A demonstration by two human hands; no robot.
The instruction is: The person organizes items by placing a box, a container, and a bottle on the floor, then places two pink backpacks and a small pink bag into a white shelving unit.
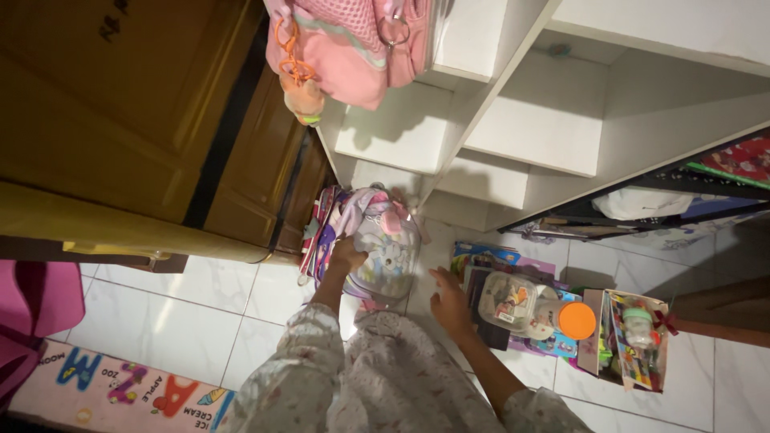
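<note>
- Seen from above, a person in a pale patterned garment leans over a white tiled floor (200,297) with both hands out in front.
- The left hand (346,258) rests on a small child's backpack (383,244), clear-fronted with pink and purple trim; its fingers curl against the left side of the bag, though whether they truly grip it cannot be told.
- The backpack stands on the floor against the foot of a white shelf unit (513,120), wedged beside the corner of a brown wooden door (136,112).
- The right hand (449,303) hovers open, fingers spread, just right of the backpack and just left of a clear plastic container (513,303) with an orange lid (577,321); it holds nothing.
- The container lies on its side atop a stack of colourful children's books (481,261) near the shelf's base.
- Further right, a small gift bag (634,341) holding a bottle stands on the tiles.
- A pink backpack (345,48) hangs above, with an orange toy charm (302,96) dangling from it.
- Open tile spreads to the left of the person, running to an alphabet play mat (120,389) at the lower left edge; the right side is crowded with books and bags.
</note>
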